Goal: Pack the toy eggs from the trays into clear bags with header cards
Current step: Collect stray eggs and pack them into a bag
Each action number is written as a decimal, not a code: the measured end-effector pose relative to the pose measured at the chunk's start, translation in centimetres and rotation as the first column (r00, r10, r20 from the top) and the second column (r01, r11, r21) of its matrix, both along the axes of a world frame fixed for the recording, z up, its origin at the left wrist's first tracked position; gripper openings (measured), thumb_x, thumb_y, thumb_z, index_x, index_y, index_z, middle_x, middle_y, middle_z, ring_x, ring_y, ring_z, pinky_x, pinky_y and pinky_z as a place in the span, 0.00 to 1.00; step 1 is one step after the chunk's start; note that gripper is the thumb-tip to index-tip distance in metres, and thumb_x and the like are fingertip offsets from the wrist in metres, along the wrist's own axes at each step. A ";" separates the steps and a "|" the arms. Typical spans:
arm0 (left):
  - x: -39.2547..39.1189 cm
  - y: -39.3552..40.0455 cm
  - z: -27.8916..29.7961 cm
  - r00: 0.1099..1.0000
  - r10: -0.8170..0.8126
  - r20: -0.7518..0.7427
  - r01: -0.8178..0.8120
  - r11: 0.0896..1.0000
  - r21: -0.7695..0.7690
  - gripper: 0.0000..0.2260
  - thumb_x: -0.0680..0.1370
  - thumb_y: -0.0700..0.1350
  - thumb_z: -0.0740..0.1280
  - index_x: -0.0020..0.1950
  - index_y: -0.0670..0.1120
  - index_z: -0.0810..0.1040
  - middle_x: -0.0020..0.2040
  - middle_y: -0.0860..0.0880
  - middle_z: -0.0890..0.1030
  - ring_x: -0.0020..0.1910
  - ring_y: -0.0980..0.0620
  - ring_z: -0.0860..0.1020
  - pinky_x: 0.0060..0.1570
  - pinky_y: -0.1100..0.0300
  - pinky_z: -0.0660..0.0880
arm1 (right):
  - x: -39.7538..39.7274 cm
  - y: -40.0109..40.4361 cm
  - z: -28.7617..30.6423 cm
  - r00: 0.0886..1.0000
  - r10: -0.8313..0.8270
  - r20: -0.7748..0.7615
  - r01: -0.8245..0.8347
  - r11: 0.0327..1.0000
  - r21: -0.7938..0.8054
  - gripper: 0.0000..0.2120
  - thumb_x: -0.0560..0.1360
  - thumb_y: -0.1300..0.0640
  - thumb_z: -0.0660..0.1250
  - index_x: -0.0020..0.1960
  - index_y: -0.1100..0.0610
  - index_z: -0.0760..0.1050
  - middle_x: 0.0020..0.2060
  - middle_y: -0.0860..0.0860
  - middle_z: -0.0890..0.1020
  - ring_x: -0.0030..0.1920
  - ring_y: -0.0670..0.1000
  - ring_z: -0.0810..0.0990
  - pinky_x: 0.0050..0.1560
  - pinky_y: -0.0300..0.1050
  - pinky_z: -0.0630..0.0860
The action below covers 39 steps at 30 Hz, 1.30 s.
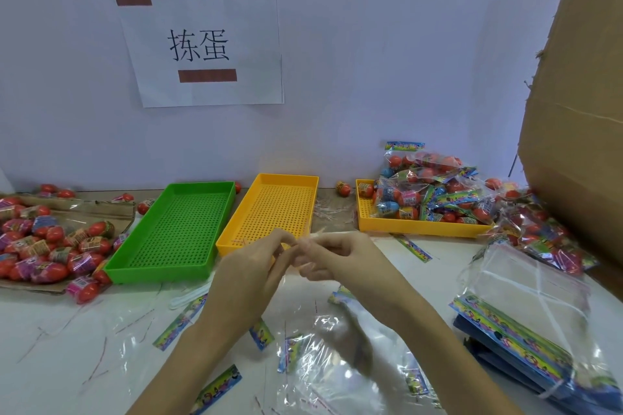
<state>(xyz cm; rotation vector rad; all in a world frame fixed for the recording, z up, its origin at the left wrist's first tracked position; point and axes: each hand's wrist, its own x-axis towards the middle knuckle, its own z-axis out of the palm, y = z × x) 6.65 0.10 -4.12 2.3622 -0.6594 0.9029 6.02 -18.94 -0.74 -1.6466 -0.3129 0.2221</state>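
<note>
Bare hands [296, 256] fingertip to fingertip

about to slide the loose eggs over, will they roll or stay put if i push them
The loose eggs would probably roll: they are rounded and smooth, and a few strays already lie apart near the green tray. Their wrap bands may slow them somewhat. The flat cardboard under them has no rim, so some could escape.

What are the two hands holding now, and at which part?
The left hand and right hand pinch something thin and pale between their fingertips, above the clear bags. It is blurred, so I cannot tell what it is.
</note>
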 end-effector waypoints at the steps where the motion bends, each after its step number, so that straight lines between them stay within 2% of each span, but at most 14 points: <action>1: 0.0 0.0 -0.1 1.000 -0.012 -0.008 0.012 1.000 0.001 0.10 0.84 0.51 0.65 0.52 0.47 0.82 0.33 0.58 0.78 0.28 0.62 0.69 0.27 0.64 0.68 | 0.0 -0.2 0.0 0.999 0.035 -0.035 -0.035 0.999 -0.018 0.14 0.79 0.47 0.70 0.56 0.56 0.86 0.48 0.52 0.88 0.49 0.49 0.86 0.53 0.39 0.81; 3: 0.0 0.0 -0.2 0.999 -0.030 -0.014 0.030 1.000 0.002 0.11 0.84 0.53 0.65 0.51 0.47 0.83 0.34 0.57 0.80 0.29 0.62 0.72 0.27 0.63 0.71 | 0.1 -0.5 -0.1 0.995 0.083 -0.058 -0.085 0.996 -0.034 0.11 0.79 0.50 0.71 0.55 0.56 0.86 0.49 0.53 0.88 0.50 0.48 0.85 0.52 0.37 0.80; 6: -0.1 -0.1 -0.1 0.998 -0.049 -0.048 0.048 0.998 -0.026 0.17 0.84 0.57 0.60 0.52 0.47 0.83 0.33 0.56 0.80 0.28 0.59 0.74 0.26 0.58 0.73 | 0.2 -1.0 0.0 0.985 0.167 -0.053 -0.168 0.986 -0.022 0.07 0.79 0.56 0.72 0.55 0.57 0.83 0.50 0.54 0.88 0.53 0.52 0.87 0.50 0.38 0.80; 10: -0.3 -0.3 0.1 0.991 -0.083 -0.109 0.075 0.994 -0.077 0.21 0.84 0.60 0.56 0.53 0.48 0.83 0.35 0.56 0.81 0.31 0.57 0.76 0.30 0.55 0.75 | 0.2 -1.2 0.5 0.972 0.235 -0.030 -0.236 0.971 -0.044 0.14 0.80 0.54 0.72 0.57 0.64 0.76 0.51 0.56 0.88 0.52 0.57 0.87 0.44 0.39 0.78; 14: -0.4 -0.4 0.3 0.995 -0.062 -0.084 0.055 0.995 -0.084 0.28 0.85 0.65 0.51 0.56 0.47 0.83 0.41 0.56 0.83 0.33 0.58 0.77 0.31 0.59 0.75 | 0.1 -0.9 0.2 0.977 0.215 -0.015 -0.215 0.965 -0.151 0.08 0.83 0.53 0.66 0.54 0.57 0.71 0.48 0.52 0.88 0.49 0.54 0.88 0.42 0.41 0.77; 18: -0.5 -0.1 0.8 0.996 -0.040 -0.078 0.039 0.999 -0.016 0.30 0.85 0.67 0.49 0.58 0.48 0.82 0.46 0.61 0.76 0.33 0.66 0.72 0.32 0.71 0.68 | -0.1 -0.7 -0.1 0.966 0.255 0.049 -0.239 0.947 -0.217 0.05 0.82 0.54 0.68 0.50 0.51 0.72 0.51 0.49 0.87 0.57 0.46 0.85 0.55 0.43 0.78; 20: -0.3 0.6 1.0 0.992 -0.083 -0.100 0.089 0.995 0.053 0.29 0.84 0.69 0.51 0.58 0.50 0.82 0.49 0.60 0.78 0.40 0.65 0.75 0.39 0.65 0.72 | -0.1 -0.8 0.0 0.958 0.226 0.177 -0.175 0.949 -0.261 0.05 0.81 0.56 0.69 0.49 0.52 0.72 0.52 0.48 0.85 0.59 0.45 0.83 0.60 0.45 0.76; 22: -0.2 1.3 1.2 0.983 -0.130 -0.133 0.147 0.981 0.128 0.29 0.81 0.72 0.55 0.60 0.50 0.81 0.53 0.58 0.81 0.51 0.57 0.77 0.52 0.59 0.74 | -0.1 -0.8 0.2 0.946 0.156 0.286 -0.067 0.953 -0.296 0.04 0.81 0.57 0.68 0.51 0.51 0.73 0.50 0.47 0.86 0.57 0.44 0.84 0.59 0.42 0.76; 24: -0.2 1.6 1.2 0.972 -0.150 -0.181 0.180 0.970 0.164 0.31 0.76 0.74 0.63 0.65 0.51 0.80 0.58 0.59 0.81 0.58 0.57 0.76 0.59 0.60 0.71 | -0.3 -0.6 0.3 0.932 0.108 0.347 0.014 0.944 -0.330 0.03 0.82 0.55 0.67 0.54 0.49 0.74 0.47 0.45 0.86 0.53 0.44 0.84 0.60 0.44 0.77; 27: -0.2 1.1 0.9 0.947 -0.192 -0.259 0.225 0.969 0.103 0.30 0.72 0.68 0.73 0.67 0.52 0.75 0.58 0.61 0.79 0.57 0.59 0.77 0.59 0.59 0.73 | -0.6 -0.5 0.3 0.889 0.099 0.446 0.095 0.915 -0.392 0.04 0.81 0.52 0.67 0.55 0.45 0.76 0.45 0.43 0.84 0.47 0.46 0.84 0.52 0.51 0.81; 31: -0.2 0.1 0.6 0.906 -0.294 -0.305 0.256 0.954 -0.158 0.18 0.75 0.53 0.79 0.60 0.56 0.76 0.47 0.62 0.80 0.46 0.59 0.79 0.44 0.66 0.72 | -0.8 0.0 0.2 0.852 0.141 0.504 0.082 0.915 -0.395 0.06 0.82 0.52 0.66 0.55 0.44 0.80 0.46 0.37 0.83 0.47 0.44 0.83 0.47 0.42 0.79; 33: -0.2 -0.1 0.5 0.862 -0.355 -0.360 0.293 0.931 -0.217 0.14 0.76 0.49 0.79 0.58 0.53 0.80 0.46 0.59 0.84 0.43 0.57 0.82 0.40 0.63 0.76 | -0.8 0.1 -0.1 0.830 0.126 0.543 0.121 0.910 -0.396 0.08 0.83 0.52 0.65 0.55 0.46 0.83 0.46 0.39 0.84 0.48 0.45 0.83 0.47 0.43 0.80; 36: -0.1 0.3 0.2 0.833 -0.321 -0.451 0.234 0.943 -0.238 0.10 0.76 0.46 0.78 0.55 0.46 0.83 0.43 0.55 0.85 0.36 0.55 0.85 0.41 0.52 0.82 | -0.5 -0.1 -0.2 0.787 0.020 0.616 0.226 0.920 -0.319 0.12 0.84 0.51 0.63 0.49 0.51 0.85 0.40 0.42 0.85 0.42 0.47 0.84 0.43 0.47 0.80; 39: 0.1 0.6 -0.1 0.820 -0.291 -0.493 0.156 0.942 -0.296 0.07 0.76 0.43 0.78 0.51 0.47 0.84 0.41 0.52 0.87 0.34 0.55 0.86 0.40 0.55 0.83 | 0.1 -0.9 0.1 0.729 -0.165 0.664 0.346 0.926 -0.151 0.16 0.84 0.49 0.61 0.45 0.52 0.84 0.36 0.41 0.85 0.40 0.45 0.85 0.41 0.39 0.79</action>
